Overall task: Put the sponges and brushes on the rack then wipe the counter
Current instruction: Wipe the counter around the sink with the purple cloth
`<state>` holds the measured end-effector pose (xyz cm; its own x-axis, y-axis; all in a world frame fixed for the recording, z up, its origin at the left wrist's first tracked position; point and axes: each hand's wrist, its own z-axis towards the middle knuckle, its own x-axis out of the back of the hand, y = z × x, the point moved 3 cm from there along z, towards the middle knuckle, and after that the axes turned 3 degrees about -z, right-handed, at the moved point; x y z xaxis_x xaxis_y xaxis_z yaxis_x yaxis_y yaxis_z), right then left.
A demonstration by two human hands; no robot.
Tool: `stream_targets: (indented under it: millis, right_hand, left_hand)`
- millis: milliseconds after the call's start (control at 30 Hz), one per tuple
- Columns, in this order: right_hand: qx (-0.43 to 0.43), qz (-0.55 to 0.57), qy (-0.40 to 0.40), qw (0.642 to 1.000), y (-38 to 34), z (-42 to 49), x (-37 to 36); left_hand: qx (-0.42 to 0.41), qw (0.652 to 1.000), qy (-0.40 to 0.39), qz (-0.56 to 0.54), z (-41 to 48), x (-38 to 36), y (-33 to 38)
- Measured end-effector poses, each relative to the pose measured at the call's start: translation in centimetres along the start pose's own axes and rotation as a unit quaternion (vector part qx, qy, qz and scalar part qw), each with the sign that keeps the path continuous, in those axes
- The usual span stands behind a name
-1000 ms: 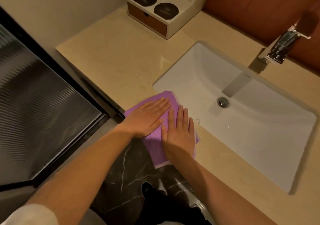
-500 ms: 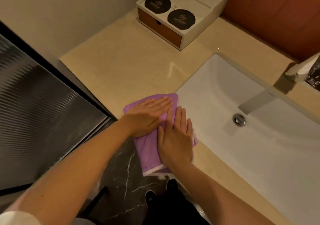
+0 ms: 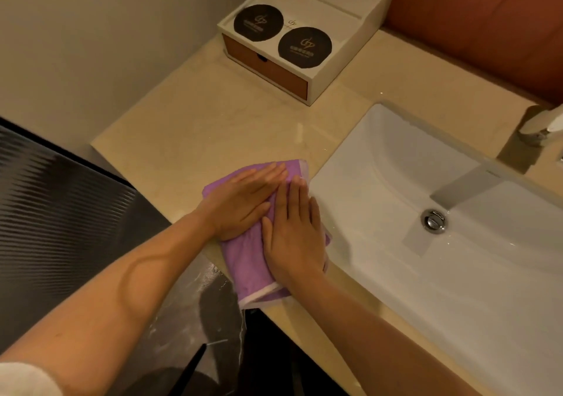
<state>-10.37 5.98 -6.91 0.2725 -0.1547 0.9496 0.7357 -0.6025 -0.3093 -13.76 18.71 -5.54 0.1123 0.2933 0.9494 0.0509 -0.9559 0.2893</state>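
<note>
both hands pressed flat on a purple cloth (image 3: 243, 263) at the front edge of the counter (image 3: 213, 121)

the left hand (image 3: 243, 203) and right hand (image 3: 294, 237) lie side by side on the cloth, fingers straight and together, gripping nothing, with the left fingertips angled toward the right hand's. the cloth sits just beside the left rim of the white sink (image 3: 457, 289), and its near end hangs over the counter's front edge. a white box (image 3: 344, 60) with a brown drawer front stands at the counter's back edge, with two round black discs (image 3: 304, 47) on top. the faucet (image 3: 539, 124) is at the sink's far right side, and the metal drain (image 3: 434, 219) is in the basin.
</note>
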Motion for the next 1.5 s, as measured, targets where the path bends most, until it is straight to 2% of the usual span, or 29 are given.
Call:
stream_targets:
  millis: [200, 300, 367, 467, 567, 700, 767, 900, 1067, 1267, 1500]
  right_hand:
    - [-0.079, -0.01, 0.038, 0.996, -0.6, 3.0, -0.4]
    - [-0.137, 0.039, 0.031, 0.989, -1.0, 4.8, -0.4]
    - [-0.165, 0.009, 0.054, 0.985, -1.7, 5.6, -0.4]
    - [-0.138, -0.062, 0.063, 0.986, -1.5, 5.8, 0.2]
    - [-0.135, -0.041, 0.029, 0.99, -1.6, 5.5, 0.0]
    - [-0.147, -0.068, 0.033, 0.986, -2.0, 4.2, -0.2]
    - [-0.144, -0.079, 0.028, 0.986, -2.4, 3.4, -0.4]
    - [-0.121, -0.094, 0.019, 0.988, -3.1, 1.9, -0.6]
    - [-0.129, -0.114, 0.024, 0.985, -4.2, 0.1, -1.3]
    - [-0.097, -0.125, 0.046, 0.986, -6.5, -0.4, -2.3]
    - [-0.019, -0.107, 0.043, 0.993, -11.1, 3.1, -3.4]
  left_hand:
    - [-0.033, 0.999, -0.011, -0.004, 2.3, 1.0, -2.6]
    - [-0.065, 0.998, -0.024, 0.002, 4.1, 1.6, -4.4]
    - [-0.101, 0.994, -0.033, 0.017, 4.8, 1.8, -5.4]
    - [-0.107, 0.993, -0.034, 0.048, 5.5, 1.8, -5.2]
    - [-0.089, 0.994, -0.018, 0.055, 5.0, 2.0, -4.9]
    - [0.01, 0.997, 0.002, 0.081, 3.0, 1.8, -4.2]
    - [0.03, 0.998, 0.003, 0.063, 1.2, 0.9, -3.8]
    - [0.055, 0.995, 0.065, 0.048, -2.1, -0.2, -3.3]
    - [0.062, 0.996, 0.065, 0.028, -4.4, -0.5, -2.9]
    - [0.039, 0.997, 0.042, 0.049, -6.9, -0.4, -4.4]
    - [0.128, 0.99, 0.024, 0.045, -10.3, 0.7, -9.2]
